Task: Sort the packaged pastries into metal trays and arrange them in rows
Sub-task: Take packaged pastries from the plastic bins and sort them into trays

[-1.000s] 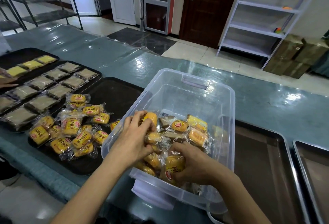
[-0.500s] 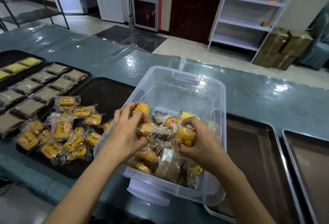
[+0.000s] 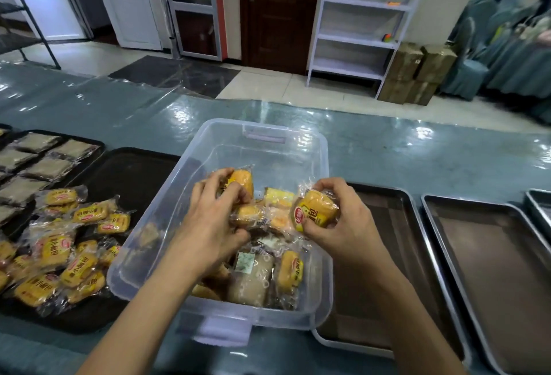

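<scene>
A clear plastic bin stands on the counter with several packaged pastries in its near half. My left hand grips two yellow pastry packs above the bin's middle. My right hand grips one yellow pastry pack with a red logo, raised over the bin's right side. In the dark tray left of the bin lies a loose heap of yellow packs. A bare metal tray sits partly under the bin on the right.
Another dark tray at far left holds rows of brown flat packs. More bare metal trays lie at the right. The counter has a shiny plastic cover. Beyond it stand a white shelf unit and cardboard boxes.
Both hands have risen out of the pile in the bin. My right hand lifted one yellow pack up and to the right; my left hand kept its packs and lifted them.
</scene>
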The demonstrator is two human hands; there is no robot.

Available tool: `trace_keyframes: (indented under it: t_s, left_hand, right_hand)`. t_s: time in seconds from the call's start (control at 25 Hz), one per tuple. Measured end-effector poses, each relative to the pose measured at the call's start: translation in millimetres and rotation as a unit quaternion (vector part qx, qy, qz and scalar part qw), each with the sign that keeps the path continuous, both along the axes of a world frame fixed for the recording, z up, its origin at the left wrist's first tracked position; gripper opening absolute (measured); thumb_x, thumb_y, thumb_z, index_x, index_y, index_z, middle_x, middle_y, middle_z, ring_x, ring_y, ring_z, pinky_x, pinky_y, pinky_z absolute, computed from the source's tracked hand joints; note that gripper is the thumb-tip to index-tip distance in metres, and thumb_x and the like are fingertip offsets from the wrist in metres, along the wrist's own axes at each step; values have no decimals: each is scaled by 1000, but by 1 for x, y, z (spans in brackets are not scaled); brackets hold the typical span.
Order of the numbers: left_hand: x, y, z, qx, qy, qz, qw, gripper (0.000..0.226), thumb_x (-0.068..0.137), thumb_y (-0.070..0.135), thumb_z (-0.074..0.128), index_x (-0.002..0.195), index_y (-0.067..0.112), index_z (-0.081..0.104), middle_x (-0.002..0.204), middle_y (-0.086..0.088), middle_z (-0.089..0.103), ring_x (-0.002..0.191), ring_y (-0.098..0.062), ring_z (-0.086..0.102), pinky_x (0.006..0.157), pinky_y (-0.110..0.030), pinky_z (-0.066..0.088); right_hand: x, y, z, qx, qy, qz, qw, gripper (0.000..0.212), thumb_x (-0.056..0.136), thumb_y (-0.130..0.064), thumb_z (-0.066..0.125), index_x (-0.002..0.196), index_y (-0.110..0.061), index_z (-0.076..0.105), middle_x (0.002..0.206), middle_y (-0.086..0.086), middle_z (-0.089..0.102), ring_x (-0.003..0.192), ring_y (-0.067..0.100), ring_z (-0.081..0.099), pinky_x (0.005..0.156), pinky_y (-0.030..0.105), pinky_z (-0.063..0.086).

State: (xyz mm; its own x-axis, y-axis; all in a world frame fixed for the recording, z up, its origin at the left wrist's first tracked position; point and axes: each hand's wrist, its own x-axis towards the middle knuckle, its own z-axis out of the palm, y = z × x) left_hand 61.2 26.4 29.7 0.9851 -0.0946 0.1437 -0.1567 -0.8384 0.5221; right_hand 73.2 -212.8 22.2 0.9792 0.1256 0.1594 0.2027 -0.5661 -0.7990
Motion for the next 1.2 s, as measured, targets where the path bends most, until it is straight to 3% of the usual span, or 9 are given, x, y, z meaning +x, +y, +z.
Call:
trace_keyframes:
  t_s: [0.2, 0.52, 0.84, 1.2]
  left_hand:
    - [-3, -45, 13, -6, -12, -32, 999, 48, 73, 23, 82, 108, 35, 50, 157, 13, 16, 141, -14, 14, 112, -42, 34]
    - [-22, -131, 20, 12, -44, -86, 995, 52, 72, 25, 82, 109, 38, 47, 156, 11, 18, 141, -21, 20, 110, -46, 38]
    - [-46, -233, 11, 20, -65, -165, 984, 53, 68, 21, 82, 111, 34, 53, 155, 6, 23, 136, -22, 25, 106, -41, 36]
    - [-82, -368, -10, -1, -72, -262, 962, 53, 62, 20, 81, 107, 31, 56, 151, 2, 33, 133, -27, 32, 104, -40, 36]
  right_hand:
    - [-18, -38, 14, 65, -28, -41, 997, 50, 76, -25, 83, 110, -43, 51, 111, -12, 58, 94, 6, 65, 79, 33, 61]
    - [-54, -125, 15, 38, -60, -111, 991, 53, 75, -24, 83, 112, -42, 51, 110, -10, 57, 93, 5, 62, 74, 22, 56]
    - [-110, -226, 11, 56, -56, -179, 981, 53, 72, -22, 82, 111, -43, 53, 108, -12, 56, 91, 7, 63, 77, 36, 59]
    - [-188, -348, -2, 34, -50, -259, 964, 49, 73, -23, 81, 109, -40, 52, 105, -5, 58, 85, 11, 64, 73, 40, 59]
